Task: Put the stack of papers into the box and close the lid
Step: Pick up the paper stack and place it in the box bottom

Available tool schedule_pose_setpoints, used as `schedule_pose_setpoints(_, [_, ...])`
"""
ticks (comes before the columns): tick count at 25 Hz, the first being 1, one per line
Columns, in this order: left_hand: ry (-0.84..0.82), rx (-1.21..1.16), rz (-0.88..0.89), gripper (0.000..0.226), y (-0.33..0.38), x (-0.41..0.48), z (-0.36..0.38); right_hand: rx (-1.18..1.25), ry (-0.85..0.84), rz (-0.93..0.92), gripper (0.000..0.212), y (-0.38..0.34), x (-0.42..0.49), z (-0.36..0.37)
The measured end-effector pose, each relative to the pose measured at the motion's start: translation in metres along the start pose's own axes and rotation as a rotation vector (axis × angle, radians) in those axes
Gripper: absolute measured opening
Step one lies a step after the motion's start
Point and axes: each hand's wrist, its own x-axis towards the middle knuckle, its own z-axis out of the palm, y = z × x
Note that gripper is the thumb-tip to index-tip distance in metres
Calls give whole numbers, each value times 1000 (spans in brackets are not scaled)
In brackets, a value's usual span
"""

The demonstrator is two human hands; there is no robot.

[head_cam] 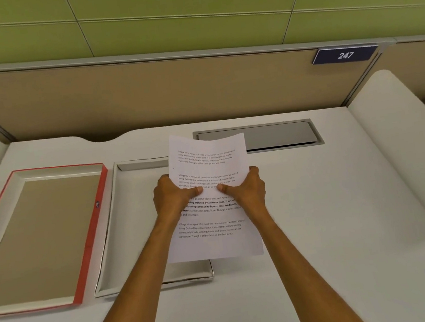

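Note:
A stack of white printed papers [205, 159] is lifted above the desk, its far end curling up. My left hand [174, 197] grips its left edge and my right hand [247, 190] grips its right edge, thumbs on top of the page. Under and to the left of the papers lies the open white box [133, 224], its right part hidden by the sheets and my left forearm. The lid [41, 235], red-edged with a tan inside, lies upturned on the desk left of the box.
A grey cable hatch [283, 134] is set into the white desk [333, 213] behind the papers. A beige partition [171, 93] with a "247" label [345, 55] closes the back. A white curved panel [403, 153] stands at the right.

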Motion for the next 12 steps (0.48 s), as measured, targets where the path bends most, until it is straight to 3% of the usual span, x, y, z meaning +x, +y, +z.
schedule_pose_setpoints(12, [35,2,-60,67,-50,30,-83,-24,-85,-23,73,-38,-27,93])
